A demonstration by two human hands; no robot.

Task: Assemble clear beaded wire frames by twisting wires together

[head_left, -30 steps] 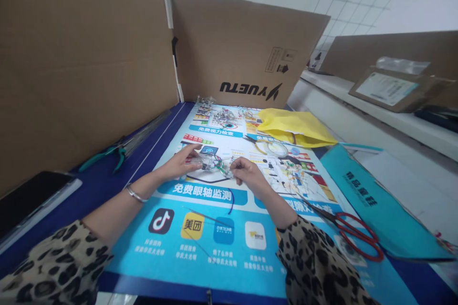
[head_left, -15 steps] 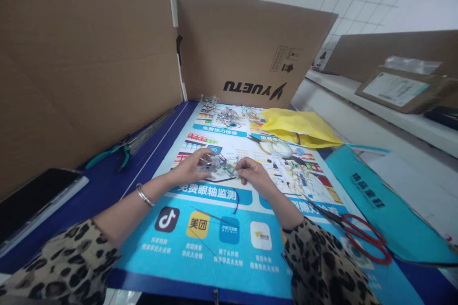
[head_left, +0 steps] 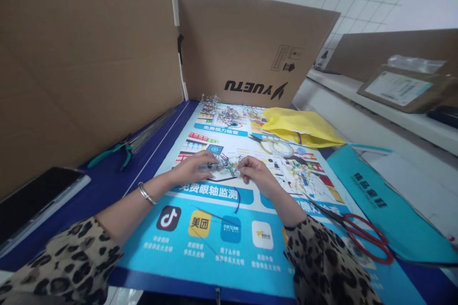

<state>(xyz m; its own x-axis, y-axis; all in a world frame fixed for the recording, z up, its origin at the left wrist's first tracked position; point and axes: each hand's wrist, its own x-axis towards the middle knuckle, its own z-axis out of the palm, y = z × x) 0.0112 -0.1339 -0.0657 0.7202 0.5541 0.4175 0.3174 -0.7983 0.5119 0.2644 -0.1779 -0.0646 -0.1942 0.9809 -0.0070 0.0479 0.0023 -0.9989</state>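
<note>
Between my two hands, just above the printed poster (head_left: 157, 243), is a clear, shiny piece with thin green, red and dark strands (head_left: 229, 167); its exact kind is too small to make out. My left hand (head_left: 196, 167) is closed on its left end, thumb below and fingers above. At the other end, my right hand (head_left: 255, 172) pinches it between thumb and fingertips. A short purple cord (head_left: 237, 201) lies on the poster below the hands. Near it, a thin dark needle-like rod (head_left: 205, 213) rests slantwise.
Red-handled scissors (head_left: 368, 238) lie right of my right forearm. Teal-handled pliers (head_left: 121, 152) sit at left. Yellow-handled pliers (head_left: 263, 144), a clear ring-shaped roll (head_left: 283, 148) and a yellow bag (head_left: 304, 126) are farther back. Cardboard walls (head_left: 250, 43) stand behind and left. Tangled bits (head_left: 229, 115) lie at the back.
My left fingers have come down lower over the clear piece. The right hand has shifted slightly, still pinching its end. The view has moved a little.
</note>
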